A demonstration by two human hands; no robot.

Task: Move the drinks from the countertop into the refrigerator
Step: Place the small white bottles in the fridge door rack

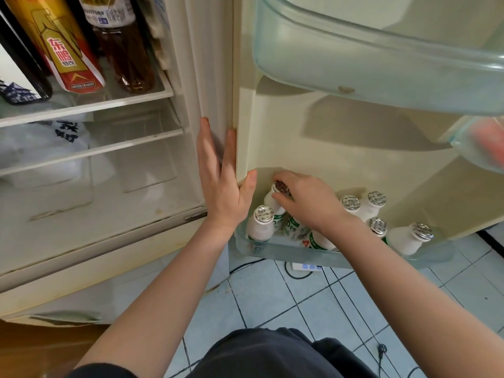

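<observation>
While our left hand (221,173) lies flat and straight-fingered against the door edge (241,148), we risk the door swinging if that pressure slips. Our right hand (305,203) pinches the cap of a small white bottle (269,199) in the bottom door bin (272,251); if we release it off-balance, it may topple into the neighbouring bottles (375,204).

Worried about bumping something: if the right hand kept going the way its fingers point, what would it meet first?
Probably the door's inner side wall, just past the bottle that the right hand grips; depth is unclear.
</observation>
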